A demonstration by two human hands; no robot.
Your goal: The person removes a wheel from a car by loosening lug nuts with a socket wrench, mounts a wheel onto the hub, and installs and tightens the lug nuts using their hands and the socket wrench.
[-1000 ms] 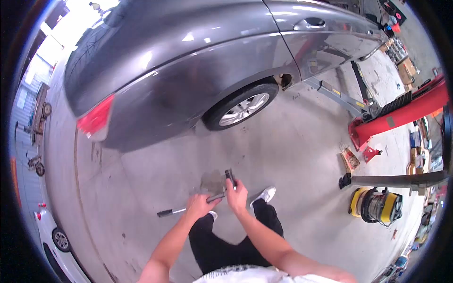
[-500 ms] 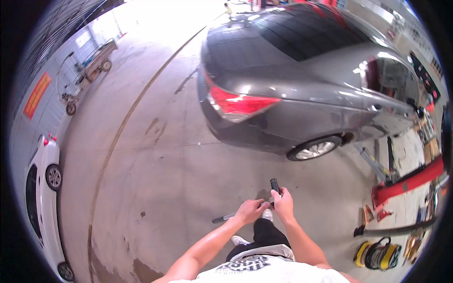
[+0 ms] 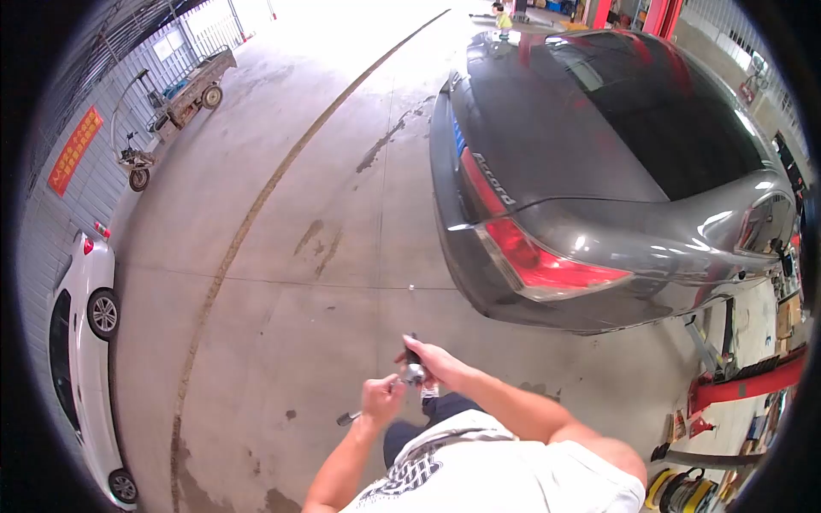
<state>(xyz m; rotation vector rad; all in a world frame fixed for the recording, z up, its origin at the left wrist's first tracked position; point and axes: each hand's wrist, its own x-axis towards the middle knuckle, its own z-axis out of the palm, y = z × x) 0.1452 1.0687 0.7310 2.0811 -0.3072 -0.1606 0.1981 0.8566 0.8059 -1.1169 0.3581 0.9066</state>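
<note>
Now the left hand (image 3: pixel 380 400) and right hand (image 3: pixel 435 361), closed around a metal tool (image 3: pixel 413 374), have come near the gray car's back light (image 3: pixel 543 255).

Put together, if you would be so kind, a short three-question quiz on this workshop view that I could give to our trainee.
1. Multiple choice: what word is lettered on the rear of the grey car?
a) Camry
b) Accord
c) Civic

2. True or false: the white car is on the right side of the view.

3. Fill in the blank: the left hand and the right hand are both on a tool, and the shirt of the person holding it is mostly ____.

Key: 1. b; 2. false, it is on the left; 3. white.
</note>
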